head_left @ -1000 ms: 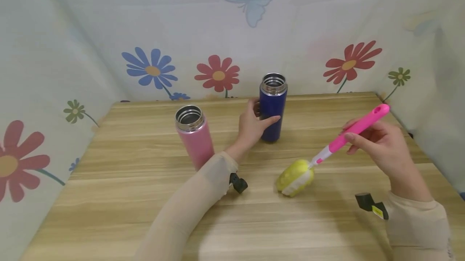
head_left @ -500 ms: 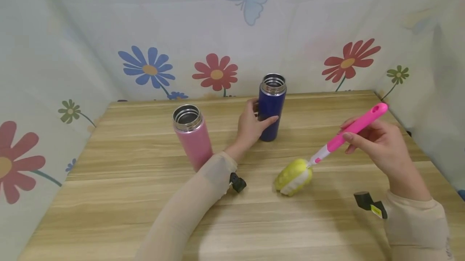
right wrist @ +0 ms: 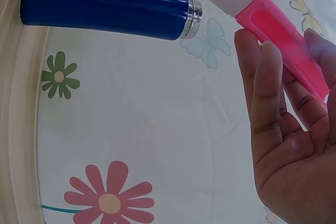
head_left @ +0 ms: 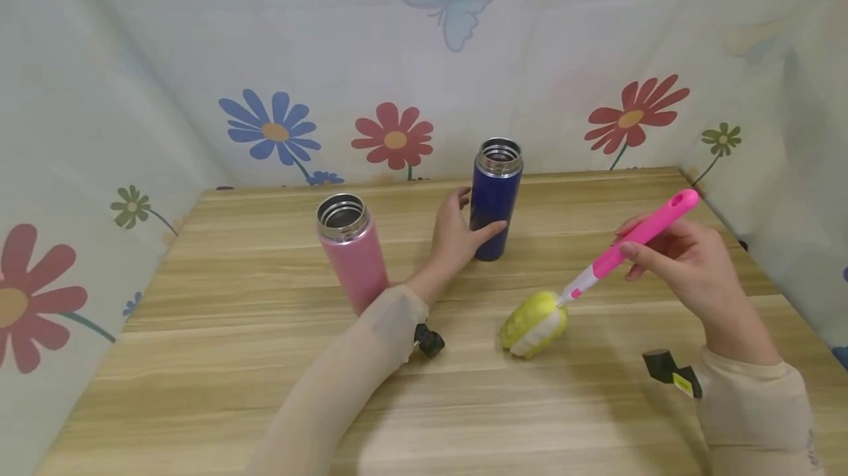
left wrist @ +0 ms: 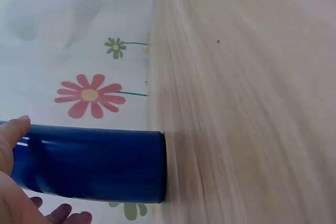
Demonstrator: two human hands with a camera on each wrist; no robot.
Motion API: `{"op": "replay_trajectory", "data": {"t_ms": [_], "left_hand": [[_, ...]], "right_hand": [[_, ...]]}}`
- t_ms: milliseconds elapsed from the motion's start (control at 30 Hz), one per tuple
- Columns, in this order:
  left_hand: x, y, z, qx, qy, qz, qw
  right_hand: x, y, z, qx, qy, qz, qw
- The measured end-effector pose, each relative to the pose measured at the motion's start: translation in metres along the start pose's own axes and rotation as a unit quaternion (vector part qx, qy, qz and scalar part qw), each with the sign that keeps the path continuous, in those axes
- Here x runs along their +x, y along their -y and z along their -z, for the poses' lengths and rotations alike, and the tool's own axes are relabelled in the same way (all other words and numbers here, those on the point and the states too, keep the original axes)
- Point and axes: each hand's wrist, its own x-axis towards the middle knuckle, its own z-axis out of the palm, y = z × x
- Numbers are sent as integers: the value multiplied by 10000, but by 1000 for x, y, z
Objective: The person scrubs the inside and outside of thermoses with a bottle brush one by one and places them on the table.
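Note:
A dark blue bottle (head_left: 492,204) with a bare metal neck stands upright near the table's back. My left hand (head_left: 456,239) is at its left side, the thumb across its front. In the left wrist view several fingertips (left wrist: 60,211) show beside the bottle, apart from its surface. My right hand (head_left: 695,270) pinches the pink handle (head_left: 645,232) of a bottle brush between thumb and fingers. Its yellow sponge head (head_left: 534,323), with a white strip, points down left, low over the table; contact cannot be told. To the left stands an uncapped pink bottle (head_left: 354,263), partly behind my left sleeve.
The wood-grain table (head_left: 218,358) reaches back to a flower-printed cloth backdrop (head_left: 530,57). Similar cloth hangs at both sides. My left forearm (head_left: 344,388) crosses the front of the table, close to the pink bottle's base.
The fingers of my left hand have shifted slightly left and down from the blue bottle, which keeps its place. The brush has moved only a little left in view. The pink bottle stands still.

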Motion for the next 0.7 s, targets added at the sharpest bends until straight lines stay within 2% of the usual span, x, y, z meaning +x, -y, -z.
{"op": "replay_trajectory", "data": {"t_ms": [133, 300, 400, 533, 700], "left_hand": [[-10, -5, 5, 186, -78, -4, 9998], [-27, -15, 12, 239, -65, -149, 9996], [-41, -20, 17, 199, -9, -291, 9994], [-58, -24, 23, 112, 227, -582, 9980], [-79, -28, 30, 59, 654, -715, 9953]], "right_hand": [[0, 0, -1, -278, 11, -35, 9996], [0, 1, -2, -663, -3, -130, 9977], [1, 2, -3, -633, 14, -152, 9979], [1, 1, -2, -409, 5, -155, 9990], [-1, 1, -2, -286, -43, -147, 9995]]}}
